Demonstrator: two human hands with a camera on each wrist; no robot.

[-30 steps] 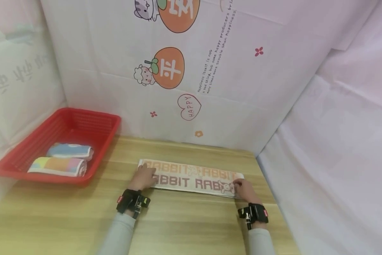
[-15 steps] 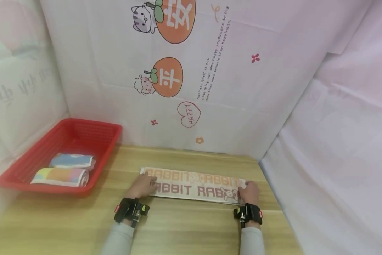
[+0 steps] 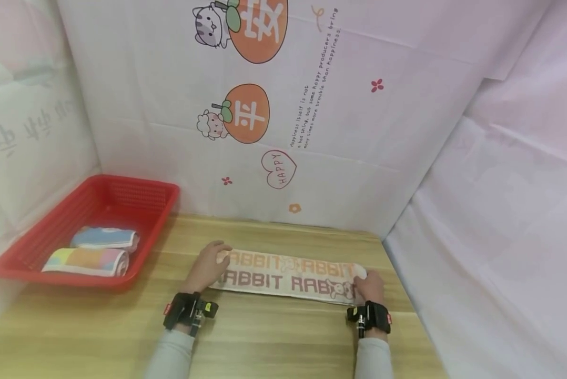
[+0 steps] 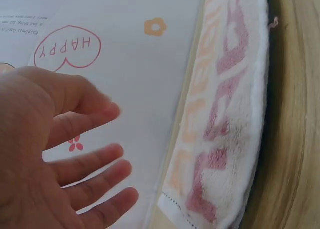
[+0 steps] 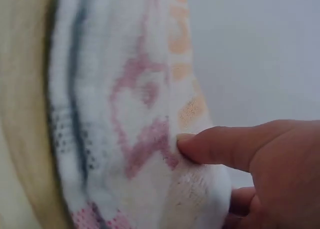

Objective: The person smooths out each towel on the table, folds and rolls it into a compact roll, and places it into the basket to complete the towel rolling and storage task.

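Observation:
A white towel (image 3: 283, 276) folded into a long strip, with orange and dark red RABBIT lettering, lies across the wooden table. At its left end my left hand (image 3: 208, 266) hovers close by; in the left wrist view the left hand (image 4: 65, 154) has its fingers spread apart, with a gap between them and the towel (image 4: 220, 134). My right hand (image 3: 371, 287) pinches the right end. In the right wrist view the thumb of the right hand (image 5: 280, 159) presses on the towel (image 5: 145, 124), its other fingers partly hidden behind the cloth, which bends up there.
On the left stands a red plastic basket (image 3: 155, 221) holding a rolled blue towel (image 3: 104, 238) and a rolled multicoloured towel (image 3: 85, 261). A printed white cloth wall (image 3: 340, 189) rises behind the wooden table (image 3: 274, 337), with more cloth hanging on both sides.
The left hand has let go of the towel's left end and lifted slightly. The right hand keeps its hold on the other end, which has curled up a little.

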